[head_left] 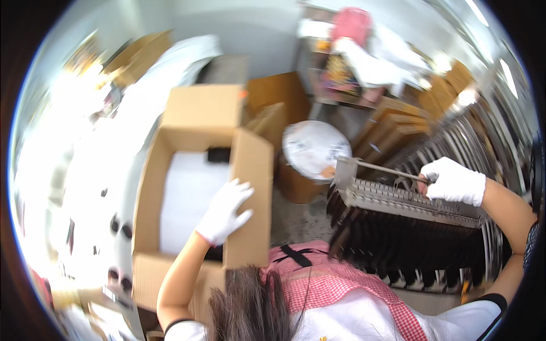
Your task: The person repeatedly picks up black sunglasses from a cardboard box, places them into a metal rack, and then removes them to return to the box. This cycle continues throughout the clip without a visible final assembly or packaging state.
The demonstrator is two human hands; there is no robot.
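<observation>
My left hand (226, 215), in a white glove, has its fingers apart over the right edge and side flap of an open cardboard box (254, 187). I cannot tell whether it presses on the flap. Inside the box lies a white sheet (190, 199), with dark patches showing at two of its corners. My right hand (452, 181), gloved too, is closed around the bar handle of a grey metal hanging rack (398, 202). Many black pieces (404, 241) hang in a row below the rack; their kind is too blurred to make out.
A round drum (315, 149) with white plastic over its top stands between box and rack. Rows of similar racks (466, 136) line the right side. Flat cardboard (387, 128) leans behind the drum. A bright white table (85, 199) with small dark items lies at the left.
</observation>
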